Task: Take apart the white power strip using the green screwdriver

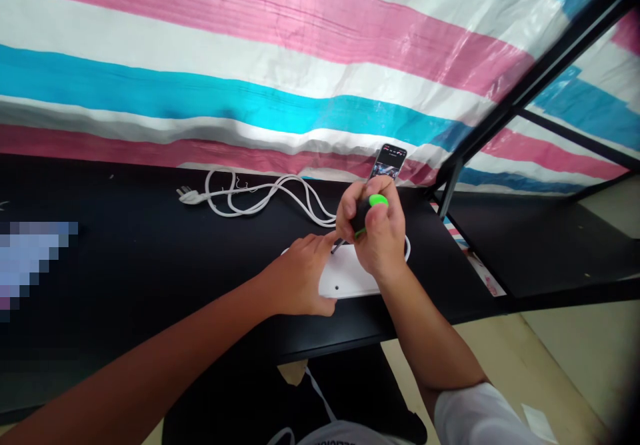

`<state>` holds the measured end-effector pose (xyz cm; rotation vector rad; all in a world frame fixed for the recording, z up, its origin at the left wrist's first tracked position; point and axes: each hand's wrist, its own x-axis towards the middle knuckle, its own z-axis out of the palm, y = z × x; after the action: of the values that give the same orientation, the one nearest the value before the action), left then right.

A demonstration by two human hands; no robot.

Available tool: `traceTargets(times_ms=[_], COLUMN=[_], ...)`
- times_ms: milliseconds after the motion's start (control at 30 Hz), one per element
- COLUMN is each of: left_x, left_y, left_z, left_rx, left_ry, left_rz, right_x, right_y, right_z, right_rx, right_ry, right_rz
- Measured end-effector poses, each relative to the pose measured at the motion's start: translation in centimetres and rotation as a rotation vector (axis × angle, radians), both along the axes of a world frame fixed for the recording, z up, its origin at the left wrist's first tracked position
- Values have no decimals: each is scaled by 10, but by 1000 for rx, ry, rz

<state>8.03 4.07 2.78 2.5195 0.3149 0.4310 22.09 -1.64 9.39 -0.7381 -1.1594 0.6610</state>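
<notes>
A white power strip (353, 277) lies on the black table, its flat side up with a small dark screw hole showing near the front edge. My left hand (305, 275) grips the strip's left end, thumb along the front edge and fingers over the far side. In my right hand (376, 228) is a screwdriver (362, 218) with a black and green handle, held in a closed fist. Its metal shaft slants down and left to the strip's surface, close to my left fingertips. The strip's right part is partly hidden behind my right hand and wrist.
A white cord (273, 195) with a plug (190, 196) lies looped on the black table (150, 258) behind the strip. A phone (393, 158) leans against the striped sheet (250, 105) at the back. Black metal frame bars (480, 135) stand at right.
</notes>
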Motion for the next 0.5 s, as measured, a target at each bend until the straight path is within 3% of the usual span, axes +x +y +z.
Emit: traceTargets(times_ms=[100,200,333,500], left_x=[0,1,1,1], left_y=[0,0,0,0], left_z=[-2,-5,-3,-1], left_rx=[19,29,32,33], left_ry=[-10,-27,-21,-19], left_rz=[3,5,1,-7], right_x=[0,0,0,-4], right_y=[0,-2,-6,-10], right_z=[1,3,4,7], right_rx=[-42,-69,-2,78], right_ry=[-5,36,5,-1], right_rz=[-91,-94,-49,-148])
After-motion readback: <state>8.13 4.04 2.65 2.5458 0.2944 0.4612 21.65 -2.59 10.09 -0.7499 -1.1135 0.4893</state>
